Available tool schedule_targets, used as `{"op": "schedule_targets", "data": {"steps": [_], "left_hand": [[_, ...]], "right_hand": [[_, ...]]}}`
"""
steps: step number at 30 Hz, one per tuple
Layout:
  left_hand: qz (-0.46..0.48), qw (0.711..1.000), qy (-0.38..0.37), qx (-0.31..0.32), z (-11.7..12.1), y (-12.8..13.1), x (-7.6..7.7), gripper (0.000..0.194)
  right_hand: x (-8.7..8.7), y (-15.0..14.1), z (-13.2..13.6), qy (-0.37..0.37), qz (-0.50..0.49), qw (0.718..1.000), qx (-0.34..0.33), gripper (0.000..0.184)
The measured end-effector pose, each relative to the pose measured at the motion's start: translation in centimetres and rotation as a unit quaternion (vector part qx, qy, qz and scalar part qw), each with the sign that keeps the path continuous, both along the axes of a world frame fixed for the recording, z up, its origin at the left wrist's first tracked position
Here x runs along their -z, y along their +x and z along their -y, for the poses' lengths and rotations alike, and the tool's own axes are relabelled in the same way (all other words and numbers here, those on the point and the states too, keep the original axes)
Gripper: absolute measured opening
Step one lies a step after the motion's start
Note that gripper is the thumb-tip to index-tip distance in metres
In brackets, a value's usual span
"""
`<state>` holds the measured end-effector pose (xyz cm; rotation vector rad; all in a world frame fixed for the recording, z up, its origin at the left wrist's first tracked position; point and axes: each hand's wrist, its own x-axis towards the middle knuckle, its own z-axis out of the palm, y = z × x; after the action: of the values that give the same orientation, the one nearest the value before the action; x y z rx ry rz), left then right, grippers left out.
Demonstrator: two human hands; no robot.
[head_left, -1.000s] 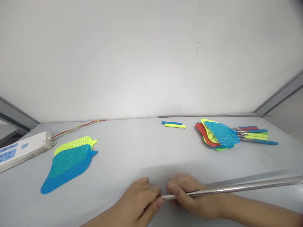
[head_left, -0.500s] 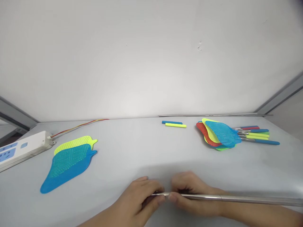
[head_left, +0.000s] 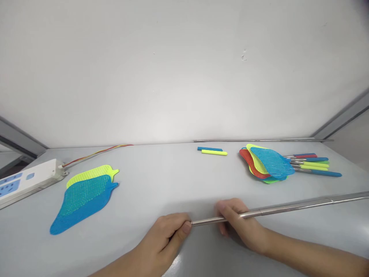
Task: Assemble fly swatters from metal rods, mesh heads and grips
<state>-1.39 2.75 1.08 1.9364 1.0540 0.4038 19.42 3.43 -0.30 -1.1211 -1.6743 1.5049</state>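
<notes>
A silvery telescopic rod runs from the lower middle out past the right edge, rising slightly to the right, with joints between its sections. My left hand is closed in a pinch on the rod's thin left end, hiding its tip. Just to the right, my right hand has its fingers around the rod, partly covering it. Beyond my hands lie a blue handle grip and a yellow handle grip, side by side.
At left, a blue fly swatter head overlaps a yellow swatter head, near a white power strip with a coloured cord. At right lies a pile of several fly swatters. A thin metal rod lies along the wall.
The rod has swung so its right part is higher and farther from me. My right hand has moved slightly up and right along it; my left hand has shifted a little left.
</notes>
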Motion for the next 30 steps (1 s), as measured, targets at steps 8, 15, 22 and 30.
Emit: {"op": "schedule_targets", "data": {"steps": [8,15,22,30], "left_hand": [[-0.077,0.996,0.018,0.051,0.4,-0.5,-0.3,0.032],[-0.078,0.995,0.032,0.059,0.1,-0.3,-0.4,0.032],[-0.054,0.994,0.071,0.071,0.4,0.0,-0.3,0.029],[-0.058,0.994,0.072,0.054,0.4,0.1,0.0,0.027]], "right_hand": [[-1.8,0.5,0.4,-0.012,0.151,0.981,-0.121,0.051],[-2.0,0.3,0.3,0.003,0.151,0.981,-0.123,0.049],[-0.7,0.0,-0.1,0.022,0.098,0.991,-0.088,0.051],[-1.1,-0.2,-0.2,0.087,0.093,0.983,-0.130,0.038]]}}
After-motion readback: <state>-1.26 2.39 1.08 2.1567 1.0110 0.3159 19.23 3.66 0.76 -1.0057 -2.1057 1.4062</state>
